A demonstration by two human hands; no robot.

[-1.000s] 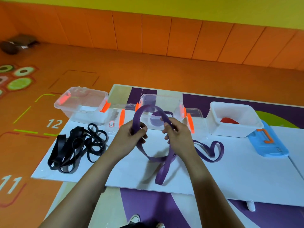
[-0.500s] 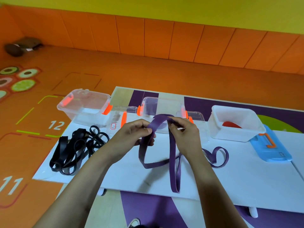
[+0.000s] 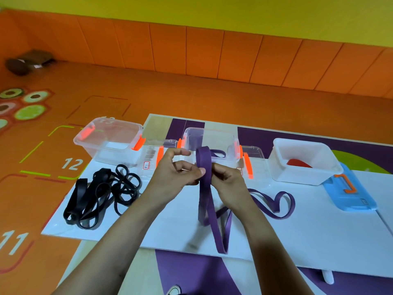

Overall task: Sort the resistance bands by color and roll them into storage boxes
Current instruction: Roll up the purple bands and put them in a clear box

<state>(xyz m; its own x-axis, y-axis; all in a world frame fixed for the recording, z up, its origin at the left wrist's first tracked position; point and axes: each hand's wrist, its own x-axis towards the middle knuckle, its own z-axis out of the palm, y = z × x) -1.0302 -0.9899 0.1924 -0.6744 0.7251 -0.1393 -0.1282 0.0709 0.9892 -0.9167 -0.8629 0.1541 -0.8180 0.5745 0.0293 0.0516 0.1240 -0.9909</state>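
Note:
Both hands hold a purple resistance band point(image 3: 204, 167) above the middle of the white board point(image 3: 297, 235). My left hand point(image 3: 174, 173) pinches its folded top from the left and my right hand point(image 3: 228, 179) grips it from the right. Its long loop hangs down to the board's near edge. A second purple band point(image 3: 276, 204) lies looped to the right. Tangled black bands point(image 3: 100, 194) lie at the left. Behind stand three boxes: an empty clear one point(image 3: 110, 141), a clear one point(image 3: 209, 143) with purple band inside, and a white one point(image 3: 304, 160) holding something red.
Clear lids with orange clips point(image 3: 156, 154) lie between the boxes. A blue lid point(image 3: 350, 194) lies at the right end of the board. The board stands low over an orange and purple floor mat; a shoe tip point(image 3: 173, 290) shows at the bottom edge.
The hands have drawn together, folding the wide purple loop into a narrow doubled strip. The hanging part has straightened and dropped toward the board's near edge.

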